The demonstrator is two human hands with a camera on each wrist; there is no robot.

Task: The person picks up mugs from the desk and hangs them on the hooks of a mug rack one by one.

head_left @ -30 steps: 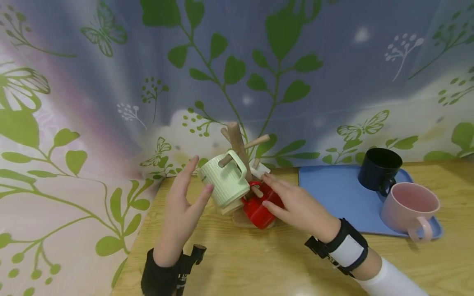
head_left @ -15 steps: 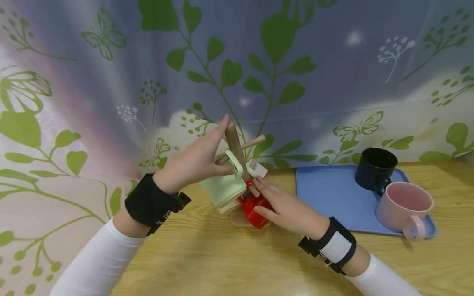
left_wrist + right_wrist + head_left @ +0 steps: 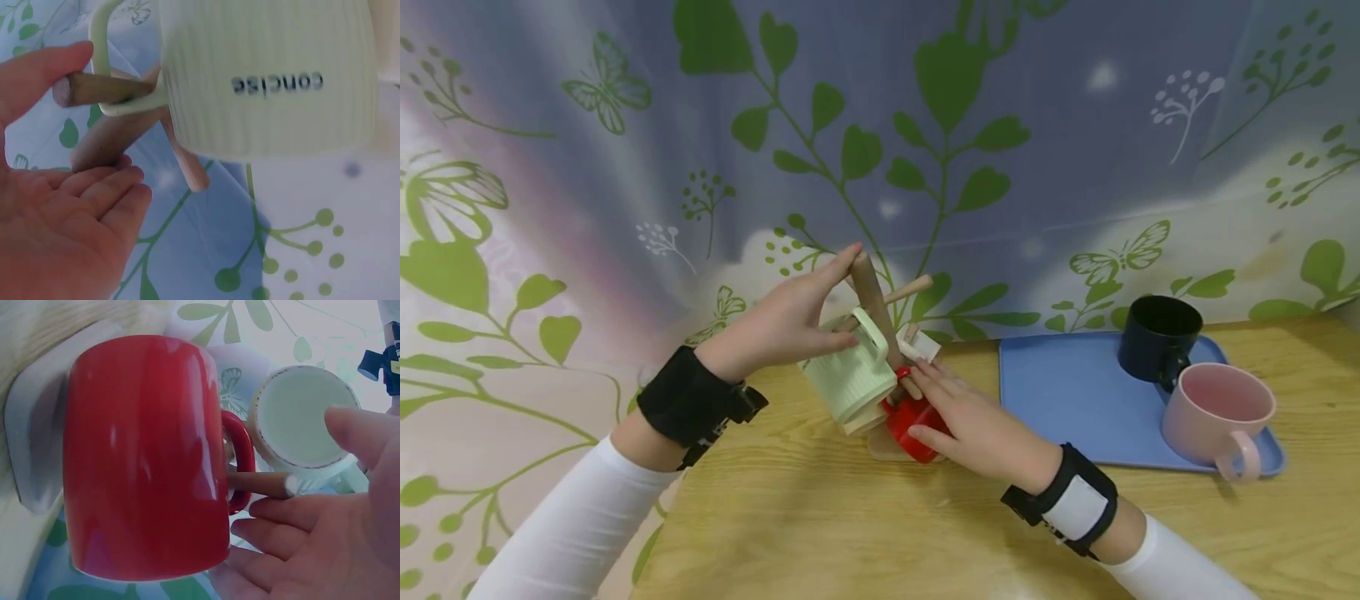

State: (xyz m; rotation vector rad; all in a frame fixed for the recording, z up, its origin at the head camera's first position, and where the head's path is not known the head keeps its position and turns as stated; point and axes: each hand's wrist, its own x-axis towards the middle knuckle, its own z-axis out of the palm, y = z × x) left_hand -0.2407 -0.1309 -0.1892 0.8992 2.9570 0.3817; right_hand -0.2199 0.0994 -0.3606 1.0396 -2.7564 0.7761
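Note:
A wooden mug tree (image 3: pixel 870 298) stands on the table with mugs hung on its pegs. The pale green ribbed mug (image 3: pixel 853 385) hangs by its handle on the left, lettered "concise" in the left wrist view. My left hand (image 3: pixel 778 327) reaches over it, fingertips touching the post's top and thumb close to the mug's handle. Lower right hangs a red mug (image 3: pixel 147 456). My right hand (image 3: pixel 985 425) lies beside it with fingers extended, near its handle and peg; contact is hard to tell. Behind those fingers a white piece (image 3: pixel 921 344) partly shows.
On the right, a blue tray (image 3: pixel 1060 400) bears a black mug (image 3: pixel 1157 337) and a pink mug (image 3: pixel 1213 417), whose handle overhangs the tray's front edge. A leaf-patterned curtain (image 3: pixel 1037 192) rises behind the wooden table (image 3: pixel 865 533) and along its left side.
My left hand has moved up and right, from beside the green mug to the top of the post. The right hand has stayed by the red mug. The mugs remain hung.

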